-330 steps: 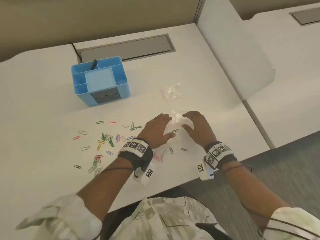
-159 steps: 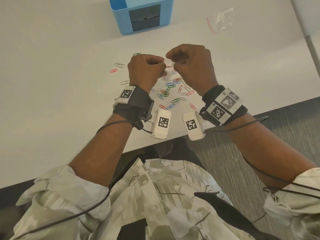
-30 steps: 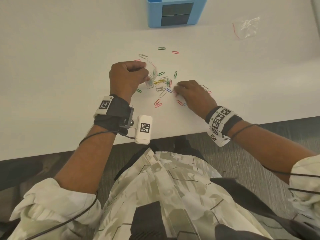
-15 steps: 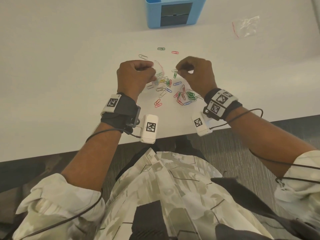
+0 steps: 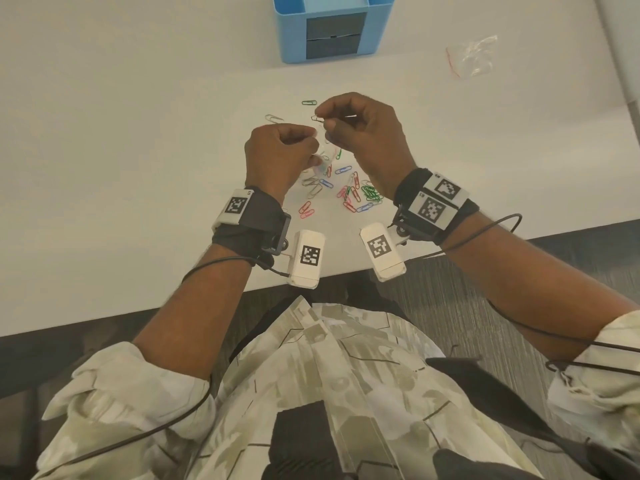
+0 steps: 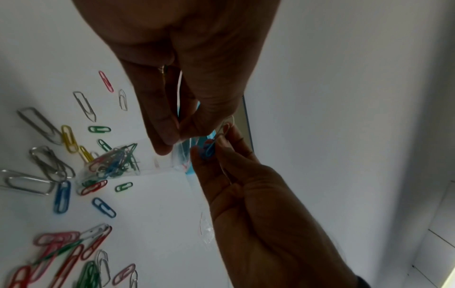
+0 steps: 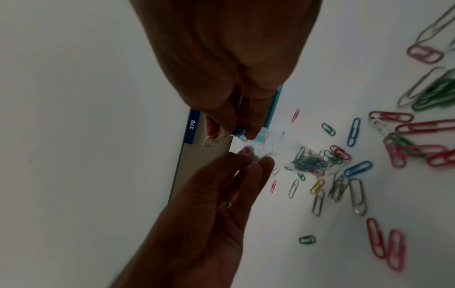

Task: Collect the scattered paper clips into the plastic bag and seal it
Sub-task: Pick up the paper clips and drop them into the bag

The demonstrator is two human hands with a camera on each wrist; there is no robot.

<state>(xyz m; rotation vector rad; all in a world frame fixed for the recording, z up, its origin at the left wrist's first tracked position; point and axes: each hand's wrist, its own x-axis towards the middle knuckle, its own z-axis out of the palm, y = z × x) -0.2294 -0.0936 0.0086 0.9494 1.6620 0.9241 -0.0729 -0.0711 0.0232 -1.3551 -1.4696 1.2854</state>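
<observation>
My left hand (image 5: pixel 310 147) pinches the rim of a small clear plastic bag (image 6: pixel 110 163), whose bottom holds several coloured paper clips. The bag (image 5: pixel 325 157) hangs just above the white table (image 5: pixel 138 168). My right hand (image 5: pixel 323 121) is raised beside the bag's mouth and pinches a few paper clips (image 6: pixel 210 148), a silver one sticking out (image 7: pixel 209 141). The left wrist view shows those clips right at the bag's opening. Several loose clips (image 5: pixel 353 195) in red, green, blue and silver lie scattered on the table under and near both hands.
A blue desk organizer (image 5: pixel 332 29) stands at the far middle of the table. A second, empty clear bag (image 5: pixel 471 57) lies at the far right. The table's front edge (image 5: pixel 346 271) runs just under my wrists.
My right hand has left the table with a few clips and risen to the bag's mouth. My left hand has lifted the bag slightly and shifted right.
</observation>
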